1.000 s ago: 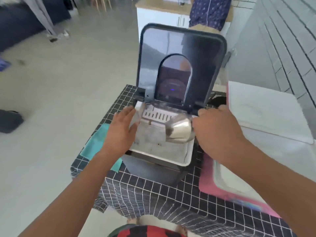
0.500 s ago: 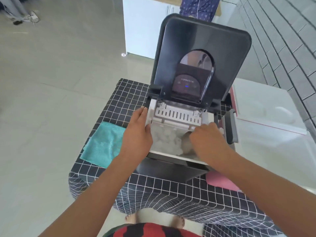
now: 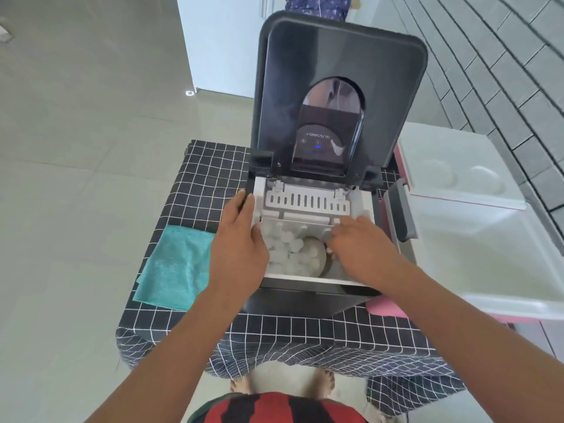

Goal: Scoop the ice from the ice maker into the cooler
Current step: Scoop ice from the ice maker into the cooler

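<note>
Deeper now, our right hand [image 3: 363,248] grips the scoop [image 3: 314,254] among ice [image 3: 283,248]; left hand [image 3: 241,242], fingers relaxed, steadies the ice maker [image 3: 305,297].

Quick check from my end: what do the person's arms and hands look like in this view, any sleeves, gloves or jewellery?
Both forearms are bare up to the frame edge, so no sleeves show. The left hand and right hand wear no gloves, and I see no rings, watch or bracelets on the visible parts. At the bottom edge the person wears a red and black striped garment.
</note>
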